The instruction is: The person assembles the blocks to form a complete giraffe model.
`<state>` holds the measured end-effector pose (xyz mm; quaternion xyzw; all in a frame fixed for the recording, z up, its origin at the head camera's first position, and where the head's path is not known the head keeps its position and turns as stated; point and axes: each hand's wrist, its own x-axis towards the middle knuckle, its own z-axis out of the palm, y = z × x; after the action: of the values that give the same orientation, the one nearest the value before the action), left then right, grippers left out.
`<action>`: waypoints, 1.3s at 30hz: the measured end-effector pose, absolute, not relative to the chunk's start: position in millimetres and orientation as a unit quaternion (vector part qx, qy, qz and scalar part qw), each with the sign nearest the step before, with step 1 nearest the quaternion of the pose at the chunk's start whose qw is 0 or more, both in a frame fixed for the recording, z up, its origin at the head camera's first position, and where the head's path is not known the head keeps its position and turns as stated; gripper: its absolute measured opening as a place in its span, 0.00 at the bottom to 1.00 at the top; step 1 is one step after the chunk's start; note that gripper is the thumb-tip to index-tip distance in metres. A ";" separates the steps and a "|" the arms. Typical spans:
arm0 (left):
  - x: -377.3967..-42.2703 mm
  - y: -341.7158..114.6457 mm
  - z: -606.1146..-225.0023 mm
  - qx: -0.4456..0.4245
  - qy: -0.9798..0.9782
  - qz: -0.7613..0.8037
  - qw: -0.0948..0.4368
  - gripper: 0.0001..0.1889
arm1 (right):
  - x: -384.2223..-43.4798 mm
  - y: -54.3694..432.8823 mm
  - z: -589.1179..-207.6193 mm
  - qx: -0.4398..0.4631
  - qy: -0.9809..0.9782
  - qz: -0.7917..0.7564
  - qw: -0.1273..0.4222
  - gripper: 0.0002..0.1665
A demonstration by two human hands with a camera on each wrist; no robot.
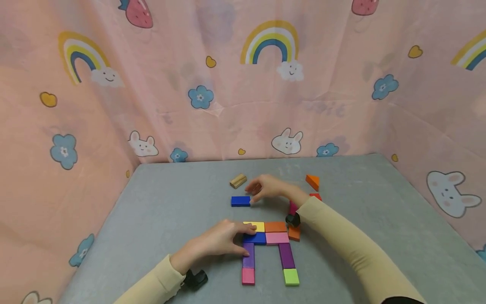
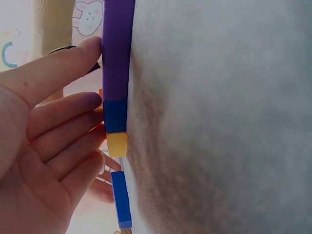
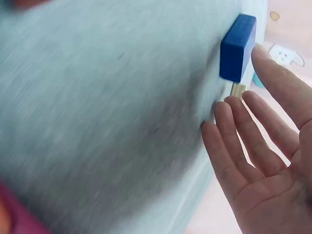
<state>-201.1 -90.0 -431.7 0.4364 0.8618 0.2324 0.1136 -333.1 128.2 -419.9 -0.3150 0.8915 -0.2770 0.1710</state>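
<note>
Flat colored blocks lie joined on the grey table: yellow (image 1: 260, 227) and orange (image 1: 275, 227) on top, blue (image 1: 255, 239) and light pink (image 1: 277, 238) below. Two purple legs (image 1: 248, 255) (image 1: 286, 256) run down to a pink block (image 1: 248, 276) and a lime block (image 1: 291, 277). My left hand (image 1: 218, 240) rests its extended fingers on the yellow and blue blocks, its thumb by the left purple one. My right hand (image 1: 270, 187) hovers at the right end of a separate blue block (image 1: 241, 201), fingers loosely spread. In the right wrist view, its thumb is beside that blue block (image 3: 238, 48).
A wooden block (image 1: 238, 181) lies behind the separate blue block. An orange triangular block (image 1: 313, 182) is at the back right. Near the right forearm are a red block (image 1: 315, 196), a magenta block (image 1: 292, 207) and another orange block (image 1: 294, 233). Pink curtain surrounds the table.
</note>
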 end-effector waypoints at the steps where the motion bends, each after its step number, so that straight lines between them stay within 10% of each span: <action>1: -201.2 -90.0 -432.0 0.437 0.861 0.233 0.113 0.27 | -332.8 126.0 -420.0 -0.317 0.890 -0.277 0.173 0.27; 39: -201.7 -88.6 -435.1 0.443 0.858 0.239 0.104 0.26 | -331.2 135.2 -419.4 -0.338 0.879 -0.298 0.152 0.22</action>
<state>-201.7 -88.6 -435.1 0.4434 0.8577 0.2386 0.1044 -331.2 135.2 -419.4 -0.3384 0.8794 -0.2983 0.1523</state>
